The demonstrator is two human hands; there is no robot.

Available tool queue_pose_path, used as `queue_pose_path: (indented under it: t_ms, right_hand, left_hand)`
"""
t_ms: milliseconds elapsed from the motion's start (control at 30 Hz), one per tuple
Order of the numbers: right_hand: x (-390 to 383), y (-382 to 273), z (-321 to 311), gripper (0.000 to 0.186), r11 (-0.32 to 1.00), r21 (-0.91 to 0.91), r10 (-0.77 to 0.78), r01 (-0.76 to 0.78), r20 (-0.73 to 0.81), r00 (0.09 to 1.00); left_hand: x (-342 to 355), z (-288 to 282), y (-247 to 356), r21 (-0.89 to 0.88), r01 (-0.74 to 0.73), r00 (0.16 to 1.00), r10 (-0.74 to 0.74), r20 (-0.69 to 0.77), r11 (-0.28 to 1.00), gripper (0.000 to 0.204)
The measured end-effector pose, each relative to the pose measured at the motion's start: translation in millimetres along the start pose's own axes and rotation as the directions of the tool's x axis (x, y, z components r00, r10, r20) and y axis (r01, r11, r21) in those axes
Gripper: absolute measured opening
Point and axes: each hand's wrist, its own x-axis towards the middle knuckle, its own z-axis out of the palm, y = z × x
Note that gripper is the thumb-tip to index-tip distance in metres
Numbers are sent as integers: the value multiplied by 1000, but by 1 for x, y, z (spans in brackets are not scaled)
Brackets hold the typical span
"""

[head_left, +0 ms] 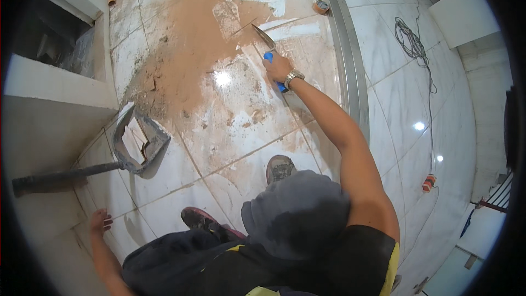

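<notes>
the right hand point(279, 68) is wrapped round the blue-handled trowel point(265, 37), its blade by the brown dirt point(189, 49); the left hand point(99, 220) hangs empty, fingers loosely curled. scraping seems in hand; another stroke would call for a low blade.

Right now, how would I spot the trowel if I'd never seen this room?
Find the long metal bar on the floor. Left of it, the right hand, wearing a metal watch, holds the trowel near brown dust. Its bright blue handle sets it apart from the black-handled dustpan.
</notes>
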Motion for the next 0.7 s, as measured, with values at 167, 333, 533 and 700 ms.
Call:
queue_pose_path:
  t_ms: [167,333,533,700]
  right_hand:
    - [77,46,-64,46,990,48,140,-131,-287,948]
    - [129,81,-95,44,973,-52,203,-223,-248,947]
    - [56,-13,15,47,985,-122,-110,119,82,991]
    - [33,-2,-16,52,977,-146,-151,158,59,987]
  left_hand:
    - [-6,-17,-19,-101,-77,978,55,-203,992,32]
    - [-3,-9,-34,-63,-23,978,10,-210,998,29]
    - [-9,-13,-30,-6,36,981,-37,-189,999,26]
    - [-17,-13,-17,-148,-34,978,3,-209,988,35]
